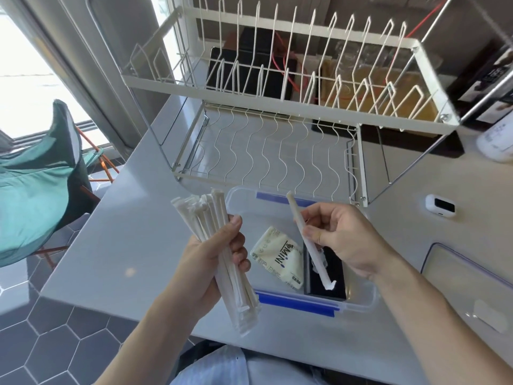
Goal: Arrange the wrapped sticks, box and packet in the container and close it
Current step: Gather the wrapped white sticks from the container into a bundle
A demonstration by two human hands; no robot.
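Note:
A clear plastic container (358,302) with blue clips sits open on the grey counter in front of me. Inside it lie a cream packet (279,258) printed "MINI" and, to its right, a black box (333,282). My left hand (213,268) grips a bundle of wrapped sticks (211,237) just left of the container, tilted up and away. My right hand (344,234) pinches a single wrapped stick (311,245) above the container, its lower end over the black box.
A white wire dish rack (277,87) stands directly behind the container. The container's clear lid (472,284) lies on the counter at the right. A small white device (440,205) and a white bottle (497,143) sit further right. The counter edge drops off at the left.

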